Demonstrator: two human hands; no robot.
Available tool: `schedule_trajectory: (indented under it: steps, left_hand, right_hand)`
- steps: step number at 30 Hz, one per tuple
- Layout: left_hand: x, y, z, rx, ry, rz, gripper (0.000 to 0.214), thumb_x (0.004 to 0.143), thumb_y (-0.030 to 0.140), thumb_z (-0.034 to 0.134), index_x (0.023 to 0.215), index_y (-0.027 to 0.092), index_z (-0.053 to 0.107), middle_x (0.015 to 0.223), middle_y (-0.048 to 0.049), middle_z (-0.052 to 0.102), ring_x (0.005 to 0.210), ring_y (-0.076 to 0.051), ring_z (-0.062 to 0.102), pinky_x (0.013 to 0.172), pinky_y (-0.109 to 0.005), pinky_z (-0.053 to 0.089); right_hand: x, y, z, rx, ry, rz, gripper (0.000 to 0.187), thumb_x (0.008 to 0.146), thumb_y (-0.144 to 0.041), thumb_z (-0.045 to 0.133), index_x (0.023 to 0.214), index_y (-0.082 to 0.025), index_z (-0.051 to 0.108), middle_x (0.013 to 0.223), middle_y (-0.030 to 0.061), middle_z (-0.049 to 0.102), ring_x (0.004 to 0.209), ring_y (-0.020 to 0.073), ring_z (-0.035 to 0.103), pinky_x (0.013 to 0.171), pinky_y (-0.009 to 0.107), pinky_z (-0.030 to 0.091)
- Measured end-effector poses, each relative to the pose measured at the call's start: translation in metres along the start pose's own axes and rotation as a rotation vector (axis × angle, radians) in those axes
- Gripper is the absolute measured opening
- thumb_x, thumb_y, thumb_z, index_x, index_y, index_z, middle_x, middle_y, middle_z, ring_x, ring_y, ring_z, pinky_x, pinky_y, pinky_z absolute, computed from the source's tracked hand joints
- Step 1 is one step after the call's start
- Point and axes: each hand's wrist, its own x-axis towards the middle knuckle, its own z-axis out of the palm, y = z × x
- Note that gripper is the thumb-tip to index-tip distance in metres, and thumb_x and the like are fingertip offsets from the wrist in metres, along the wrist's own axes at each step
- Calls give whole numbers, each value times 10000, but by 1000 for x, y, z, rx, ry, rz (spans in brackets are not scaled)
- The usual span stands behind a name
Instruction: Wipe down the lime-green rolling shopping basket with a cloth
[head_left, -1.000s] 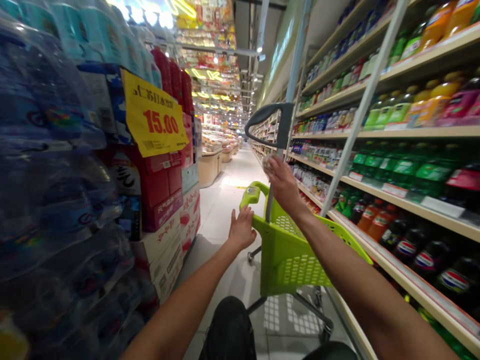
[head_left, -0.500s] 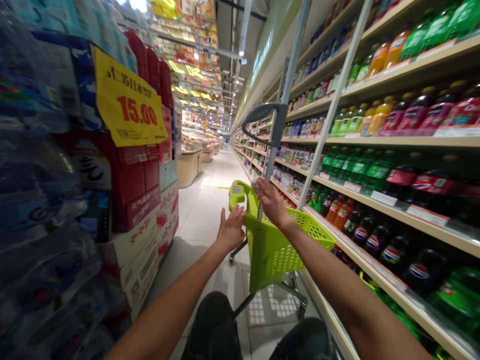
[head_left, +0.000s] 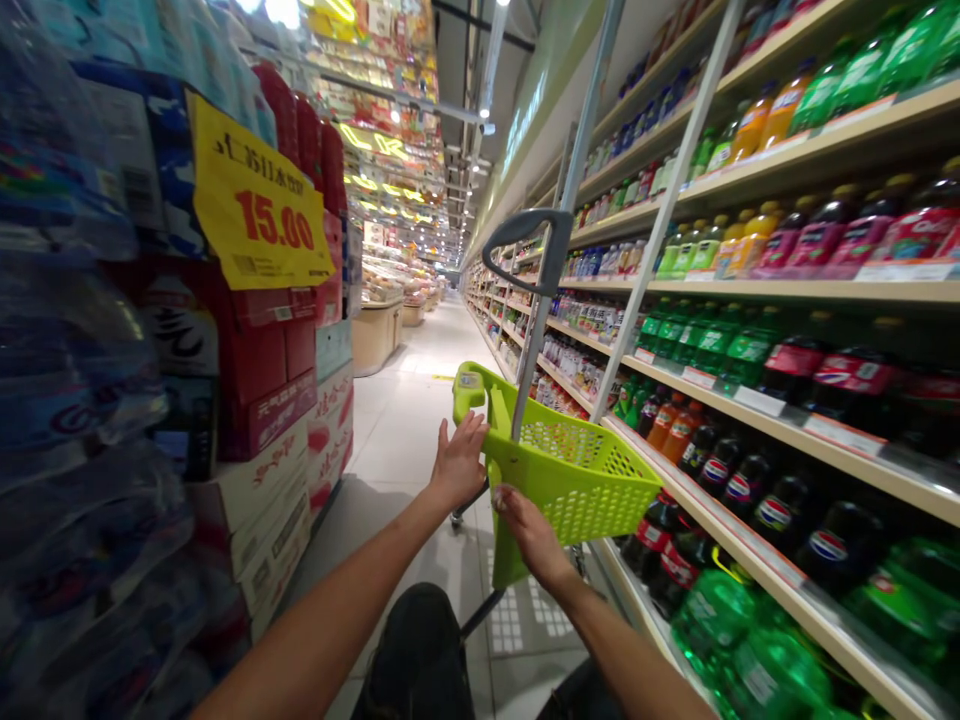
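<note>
Cart (head_left: pixel 559 490) stood ahead; my left hand (head_left: pixel 459 462) lay at its near corner, fingers loosely spread, while my right hand (head_left: pixel 531 533) pinched a pale wad (head_left: pixel 498 497) at its near side: wiping, I judged, the next stroke calling for light pressure.

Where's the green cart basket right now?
In the head view, the green basket is just right of centre, left of the drink shelves; the left hand is at its near-left top corner, the right hand before its near side.
</note>
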Motion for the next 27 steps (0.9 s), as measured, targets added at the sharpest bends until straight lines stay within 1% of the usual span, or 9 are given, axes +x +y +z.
schedule_trajectory:
  steps: [4,6,11,13,15,17,21,25,27]
  left_hand:
    - [0,3,1,7,-1,2,606,592,59,397,1190,156,406,1362,-73,372,1297,-198,236,1062,-511,105]
    - [0,5,1,11,-2,4,605,593,57,397,1190,157,405,1364,-72,368,1299,-201,229,1059,-513,112]
    - [-4,8,1,-18,2,44,621,586,48,397,1199,148,398,1357,-85,376,1297,-220,236,1049,-536,103]
    - [-4,9,2,-40,16,55,620,585,46,400,1197,148,403,1350,-87,386,1297,-222,236,1051,-528,101]
    - [-2,9,4,-78,37,53,618,587,45,402,1196,148,404,1336,-84,408,1291,-209,253,1061,-503,106]
    - [2,6,5,-118,57,19,621,599,54,410,1212,145,387,1334,-87,410,1279,-201,280,1064,-493,115]
    - [16,-6,4,-147,20,-22,518,656,137,481,1172,159,434,1302,-108,445,1246,-250,334,1019,-546,195]
    - [25,-19,5,-210,13,28,431,651,119,545,1078,167,511,1175,-95,558,1169,-246,436,970,-473,336]
    - [23,-25,6,-258,69,51,458,626,96,574,1075,161,515,1140,-94,576,1141,-239,463,959,-427,371]
  right_hand:
    - [36,1,-11,-75,181,-2,377,856,-108,361,1174,-230,521,1296,50,460,1252,196,335,1020,408,336]
    - [38,3,-8,-83,207,-4,374,857,-108,366,1180,-222,518,1300,55,455,1264,186,314,1032,394,321]
    - [-21,9,12,-21,107,43,388,850,-140,406,1220,-232,479,1239,56,519,1176,184,444,968,368,403]
    - [-30,7,9,-3,117,67,390,841,-119,398,1193,-248,507,1237,50,521,1167,190,454,958,381,410]
    - [-14,0,-1,15,194,105,412,829,-94,376,1189,-241,513,1289,59,466,1203,199,411,974,396,391]
    - [20,-10,-12,42,284,161,433,821,-88,358,1214,-214,490,1338,76,402,1235,200,366,998,396,363]
    - [83,-25,-20,102,295,261,402,825,-119,348,1182,-185,520,1284,90,460,1201,178,410,1000,356,364]
    - [105,-36,-14,129,338,377,403,799,-100,342,1134,-170,555,1201,90,532,1145,180,465,978,359,385]
    - [109,-43,-14,162,307,339,413,778,-82,361,1123,-186,563,1158,69,565,1112,167,493,977,338,388]
